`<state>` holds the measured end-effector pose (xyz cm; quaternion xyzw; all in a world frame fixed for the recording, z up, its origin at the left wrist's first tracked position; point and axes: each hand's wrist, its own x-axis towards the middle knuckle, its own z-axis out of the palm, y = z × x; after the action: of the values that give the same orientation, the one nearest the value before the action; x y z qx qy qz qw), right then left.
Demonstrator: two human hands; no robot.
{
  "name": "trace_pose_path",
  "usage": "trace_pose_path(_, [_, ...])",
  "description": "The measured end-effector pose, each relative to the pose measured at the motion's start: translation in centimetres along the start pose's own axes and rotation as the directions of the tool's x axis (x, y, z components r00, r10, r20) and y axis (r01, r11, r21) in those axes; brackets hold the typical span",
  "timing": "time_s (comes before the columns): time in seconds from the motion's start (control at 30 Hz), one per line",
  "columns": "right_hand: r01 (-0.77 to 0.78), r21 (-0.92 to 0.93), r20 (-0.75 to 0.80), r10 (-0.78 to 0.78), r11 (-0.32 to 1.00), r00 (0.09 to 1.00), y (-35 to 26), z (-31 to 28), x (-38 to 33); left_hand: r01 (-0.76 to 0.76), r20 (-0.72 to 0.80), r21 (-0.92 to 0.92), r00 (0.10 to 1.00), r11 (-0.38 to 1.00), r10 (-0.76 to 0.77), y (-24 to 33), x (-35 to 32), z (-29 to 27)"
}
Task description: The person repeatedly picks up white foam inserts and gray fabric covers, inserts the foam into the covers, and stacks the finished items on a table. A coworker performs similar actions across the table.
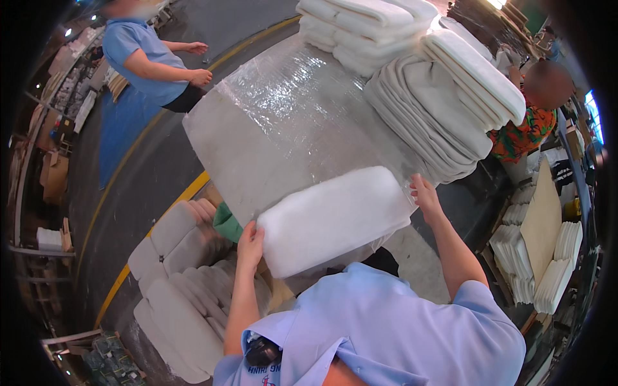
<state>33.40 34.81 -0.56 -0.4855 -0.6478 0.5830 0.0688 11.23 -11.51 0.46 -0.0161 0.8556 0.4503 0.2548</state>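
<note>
A folded slab of fluffy white padding [335,219] lies at the near edge of the table, right in front of me. My left hand [251,246] grips its left end, the thumb at the edge and part of the fingers hidden. Just off the right end, my right hand [425,195] is closed, its fingertips pinching what looks like thin clear plastic film. More clear plastic film [277,80] is spread over the grey tabletop [238,141], shiny and wrinkled toward the far side. Some film also hangs below the padding's near right corner.
Folded grey felt [425,116] and white padding stacks [367,26] fill the table's far right. Grey padded bundles [187,289] are piled at my left, beside a green cloth [228,222]. One person [141,61] stands far left, another [528,128] at right. White stacks [515,248] stand lower right.
</note>
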Motion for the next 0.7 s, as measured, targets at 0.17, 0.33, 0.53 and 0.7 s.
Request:
trace_pose_path(0.17, [0.007,-0.074,0.097,0.000,0.997,0.995,-0.5,3.2,2.3,0.159,0.100,-0.328,0.986,0.931,-0.133,1.5,3.7,2.3])
trace_pose_path(0.33, [0.068,-0.051,-0.068,-0.071,0.996,0.995,0.3,5.1,1.2,0.039,0.055,-0.538,0.998,0.842,-0.012,1.4,2.8,3.0])
trace_pose_path(0.53, [0.185,0.491,-0.084,-0.164,0.851,0.983,-3.9,4.4,-3.6,-0.264,-0.293,-0.532,0.949,0.805,0.118,5.3,-6.6,-1.0])
trace_pose_path(0.7, [0.192,0.495,-0.167,-0.125,0.847,0.978,0.2,3.6,-1.8,-0.326,-0.206,-0.439,0.943,0.837,0.260,2.5,-4.6,1.4])
